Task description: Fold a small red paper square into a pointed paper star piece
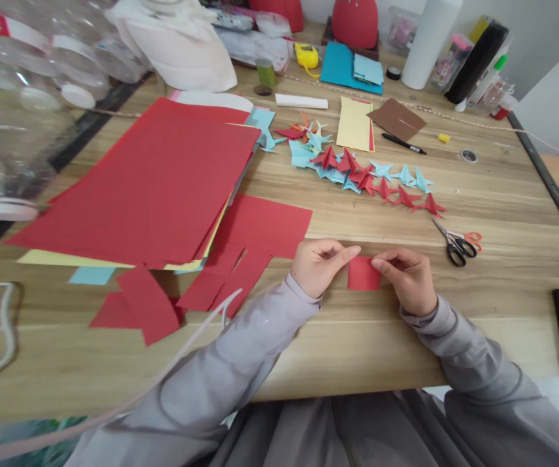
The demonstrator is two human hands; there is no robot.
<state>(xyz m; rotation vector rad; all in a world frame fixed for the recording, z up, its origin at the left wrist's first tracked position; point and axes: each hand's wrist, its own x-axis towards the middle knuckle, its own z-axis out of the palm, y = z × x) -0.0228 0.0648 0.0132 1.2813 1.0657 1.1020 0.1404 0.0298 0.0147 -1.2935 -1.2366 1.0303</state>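
"Wooden desk, cluttered along its far side. Where's the red paper square?"

"Near side, between left hand and right hand, each pinching a far corner."

"Any risk?"

"Uneven tugging could crease it; a slack pinch could drop it."

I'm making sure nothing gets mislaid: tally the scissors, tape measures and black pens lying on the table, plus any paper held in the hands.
Scissors: 2 (black-handled scissors, orange-handled scissors)
Yellow tape measure: 1
Black pen: 1
Red paper, held by left hand and right hand: 1
Total: 5
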